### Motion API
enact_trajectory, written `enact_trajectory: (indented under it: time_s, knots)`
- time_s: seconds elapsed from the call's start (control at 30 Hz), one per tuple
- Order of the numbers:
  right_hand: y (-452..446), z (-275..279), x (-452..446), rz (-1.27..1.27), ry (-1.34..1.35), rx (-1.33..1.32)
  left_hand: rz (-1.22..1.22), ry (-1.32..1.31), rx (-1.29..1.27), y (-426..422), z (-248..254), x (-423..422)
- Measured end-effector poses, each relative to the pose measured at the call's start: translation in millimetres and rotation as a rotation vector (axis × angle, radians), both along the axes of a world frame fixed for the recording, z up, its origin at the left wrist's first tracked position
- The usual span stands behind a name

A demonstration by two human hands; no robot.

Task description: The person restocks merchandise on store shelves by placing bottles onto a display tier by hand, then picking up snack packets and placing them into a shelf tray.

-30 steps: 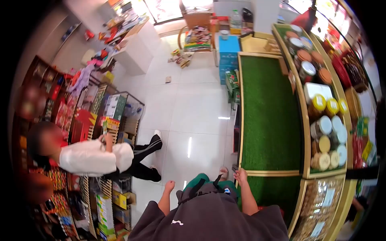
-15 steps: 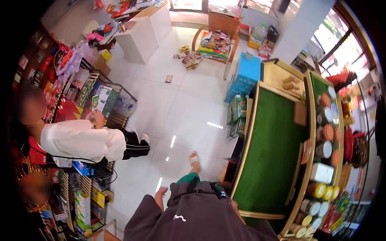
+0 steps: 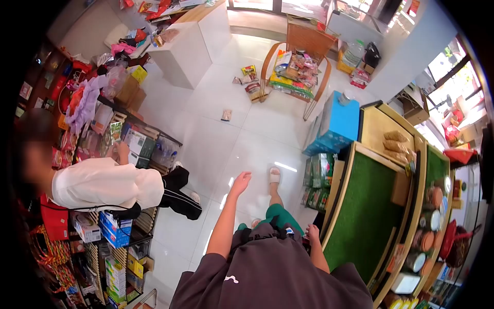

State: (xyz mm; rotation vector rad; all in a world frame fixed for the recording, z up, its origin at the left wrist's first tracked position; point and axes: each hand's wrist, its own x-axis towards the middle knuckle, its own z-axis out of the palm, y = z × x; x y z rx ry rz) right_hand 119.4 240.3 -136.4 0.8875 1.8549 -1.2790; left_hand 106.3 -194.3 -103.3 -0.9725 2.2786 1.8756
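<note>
Over the white tiled floor, my left hand (image 3: pixel 242 182) reaches forward with nothing in it, its fingers slightly curled and partly apart. My right hand (image 3: pixel 312 232) hangs beside my body near the wooden edge of the green-lined display stand (image 3: pixel 360 216); its fingers are bent and too small to read clearly. Ahead stands a wooden chair (image 3: pixel 310 38) with snack packets (image 3: pixel 296 69) heaped on its seat. More packets (image 3: pixel 250 80) lie on the floor by the chair, and a single small packet (image 3: pixel 226 115) lies nearer to me.
At left, a person in a white top (image 3: pixel 108 183) faces shelves of boxed goods, holding a green packet. A blue box (image 3: pixel 337 121) stands before the display stand. Jars (image 3: pixel 429 220) line the right shelf. A white counter (image 3: pixel 180 56) stands at the back left.
My left hand has swung forward from beside my body, and my right hand is more visible. The chair and floor packets appear nearer. The display stand has shifted rightward in view.
</note>
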Motion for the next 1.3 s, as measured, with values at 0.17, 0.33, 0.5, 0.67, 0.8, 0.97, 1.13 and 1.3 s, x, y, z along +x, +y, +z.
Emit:
enact_trajectory:
  time_s: [0.17, 0.33, 0.5, 0.67, 0.8, 0.97, 1.13, 1.3]
  knots:
    - [-31, -27, -94, 0.144, -0.228, 0.086, 0.122, -0.429, -0.303, -60, -119, 73]
    - [-80, -95, -221, 0.657, 0.059, 0.185, 0.524, -0.871, 0.369, -65, -49, 125]
    - [-225, -33, -381, 0.272, 0.093, -0.176, 0.677, -0.841, 0.492, -75, -39, 89]
    - [-345, -22, -481, 0.457, 0.133, -0.159, 0.531, -0.894, 0.547, -143, -80, -8]
    - [-422, -48, -532, 0.65, 0.096, -0.001, 0.494, -0.71, 0.459, -243, -137, -107]
    - [-521, -91, -594, 1.137, 0.142, 0.189, 0.62, -0.398, 0.358, -354, -156, -254]
    - [-671, -160, -678, 1.189, 0.225, 0.112, 0.529, -0.45, 0.343, -438, -234, -350]
    - [-799, -334, -784, 1.629, 0.478, 0.291, 0.244, -0.602, 0.09, -502, -342, -428]
